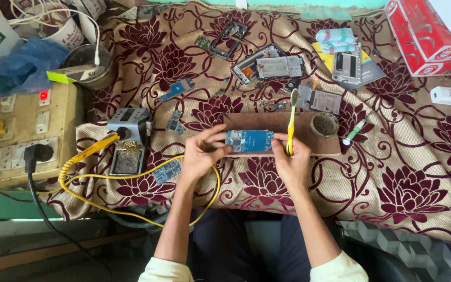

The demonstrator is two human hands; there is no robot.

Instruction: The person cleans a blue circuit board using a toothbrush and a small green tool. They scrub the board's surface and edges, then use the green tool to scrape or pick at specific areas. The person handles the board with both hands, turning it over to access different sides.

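On the brown wooden board (267, 121) at centre of the flowered cloth (403, 172), a blue circuit board (249, 140) sits pinned between both hands. Left hand (200, 155) comes in from the left, thumb & fingers closed lightly on the board's left end, palm resting on the cloth below it. Right hand (290, 158) is at the board's right end, fingers curled tight round a yellow toothbrush (291, 125), handle clamped in the fist, bristle head pointing up & away over the wooden board. So: circuit board dead centre btwn the 2 hands, touching both, lying flat, long side running left-right.

Just right of the brush head, a small round dish of dark stuff (324, 124) sits on the wooden board. Left of the hands, a grey soldering stand (127, 141) w/ a yellow-handled iron (91, 149) laid across it, its yellow cable looping down under the left wrist. Another small blue board (166, 172) lies near the left forearm. Further back, opened phone parts (268, 67) are scattered. A switchboard (22, 133) is at far left.
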